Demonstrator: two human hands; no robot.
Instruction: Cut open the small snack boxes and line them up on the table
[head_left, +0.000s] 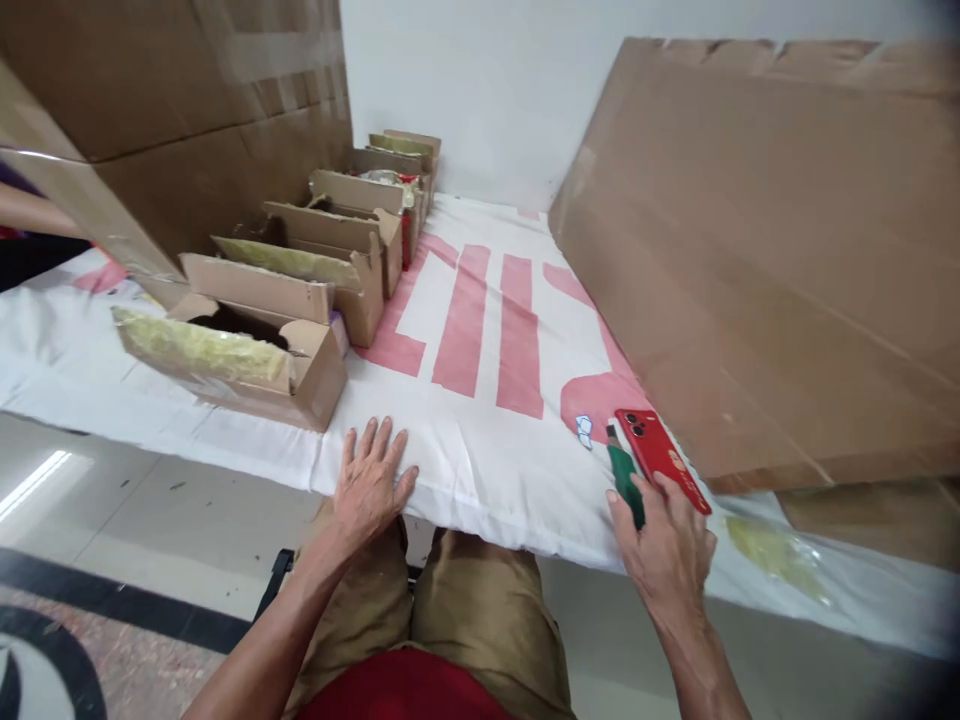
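Note:
My left hand (370, 485) lies flat at the front edge of the cloth-covered table (457, 455), fingers spread and holding nothing. At the right, my right hand (667, 545) has thumb and index finger on either side of a green tool with a dark tip (624, 478); its exact kind is unclear. The other fingers reach over the lower part of a red phone (651, 440) lying back up beside it. A small white and blue paper piece (584, 431) lies just left of the tool. The nearest open cardboard box (319, 385) stands beyond my left hand.
Several open cardboard boxes (371, 290) run in a row toward the wall. Large cardboard panels rise at left (217, 170) and right (780, 260). Clear yellowish tape (780, 560) sits at the right front edge. Another person's arm (37, 212) shows at far left.

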